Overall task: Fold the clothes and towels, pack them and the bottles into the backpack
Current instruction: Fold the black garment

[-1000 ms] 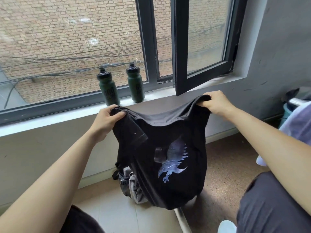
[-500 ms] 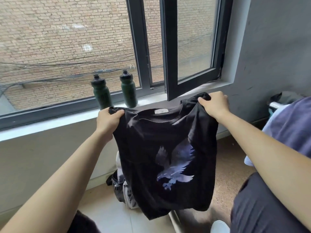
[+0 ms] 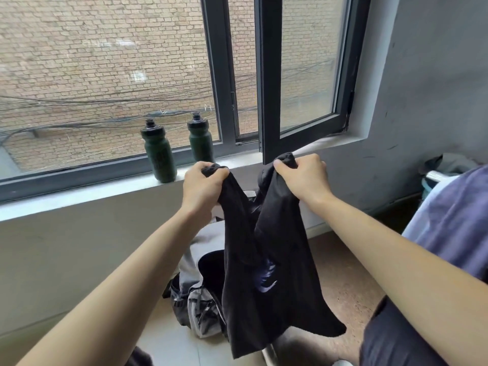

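Observation:
A black T-shirt with a pale bird print hangs in the air, folded inward down its middle. My left hand grips its left shoulder and my right hand grips its right shoulder, close together just below the windowsill. Under the shirt, a grey and black backpack stands open on the floor, partly hidden by the cloth. Two dark green bottles stand upright on the sill: the left bottle and the right bottle.
The windowsill runs across the wall in front of me. An opened window sash juts inward above my right hand. A purple and white cloth lies at the right edge. My dark-clad knee is at lower right.
My hands have come together, so the spread shirt has folded in half lengthwise and most of the bird print is hidden in the fold. The view has shifted slightly.

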{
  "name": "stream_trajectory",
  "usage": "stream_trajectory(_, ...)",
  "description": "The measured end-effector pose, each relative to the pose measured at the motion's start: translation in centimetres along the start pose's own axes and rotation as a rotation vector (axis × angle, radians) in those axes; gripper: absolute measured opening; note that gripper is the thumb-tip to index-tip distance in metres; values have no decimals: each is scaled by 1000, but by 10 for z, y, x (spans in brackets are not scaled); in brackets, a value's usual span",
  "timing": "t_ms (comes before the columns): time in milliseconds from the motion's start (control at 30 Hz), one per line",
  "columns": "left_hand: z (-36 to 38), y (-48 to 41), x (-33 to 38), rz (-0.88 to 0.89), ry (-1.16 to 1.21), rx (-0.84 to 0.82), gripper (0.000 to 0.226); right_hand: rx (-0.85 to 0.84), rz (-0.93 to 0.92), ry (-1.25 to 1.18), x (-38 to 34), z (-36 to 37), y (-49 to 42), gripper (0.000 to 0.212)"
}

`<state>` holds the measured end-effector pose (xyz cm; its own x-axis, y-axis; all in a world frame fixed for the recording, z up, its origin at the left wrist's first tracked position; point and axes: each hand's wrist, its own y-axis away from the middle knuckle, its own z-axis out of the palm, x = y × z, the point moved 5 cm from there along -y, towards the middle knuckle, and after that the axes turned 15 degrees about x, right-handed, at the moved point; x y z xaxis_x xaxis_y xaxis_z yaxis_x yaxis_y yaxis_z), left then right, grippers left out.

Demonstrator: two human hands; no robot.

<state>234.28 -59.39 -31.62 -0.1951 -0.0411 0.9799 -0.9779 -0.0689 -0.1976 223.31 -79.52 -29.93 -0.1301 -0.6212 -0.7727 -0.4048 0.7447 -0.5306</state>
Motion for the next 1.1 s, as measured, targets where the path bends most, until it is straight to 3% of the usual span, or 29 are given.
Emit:
stream_trajectory(100,15,21,4,-36,41,-164,15,-153,27,-123,-9,15,19,50)
stream_trajectory(200,23,35,11,-59,58,-302,4,-445,83,-327,-17,34,37,41)
stream_trajectory(267,22,39,17,-104,68,-385,14,-654,127,-453,-22,35,45,35)
stream_trajectory(333,21,40,22,-165,93,-520,28,-745,56,-459,-21,32,46,22)
stream_trajectory(400,17,41,25,-146,78,-658,35,-702,-45,-404,-15,30,41,20)
stream_trajectory(467,11,33,26,-42,12,-678,37,-699,-49,-423,-9,32,39,21)
stream_trajectory(633,-15,-13,3,138,-14,-314,21,-722,167,-522,6,30,28,18)
stream_trajectory(667,-17,-20,-9,136,-68,-335,26,-727,204,-548,9,29,25,18)
stream_trajectory(767,-12,-17,-54,-37,-217,-681,83,-750,261,-606,13,23,21,29)
stream_trajectory(800,-9,-11,-68,-100,-266,-775,90,-759,275,-625,14,22,20,35)
stream_trajectory(867,-3,2,-85,-158,-298,-840,65,-774,303,-651,15,20,18,40)
stream_trajectory(933,8,9,-82,-121,-215,-766,25,-778,313,-644,18,19,15,37)
stream_trajectory(967,12,7,-78,-107,-129,-707,17,-772,313,-629,19,19,13,35)
stream_trajectory(1100,12,-11,-47,-102,283,-486,45,-700,289,-592,23,18,6,46)
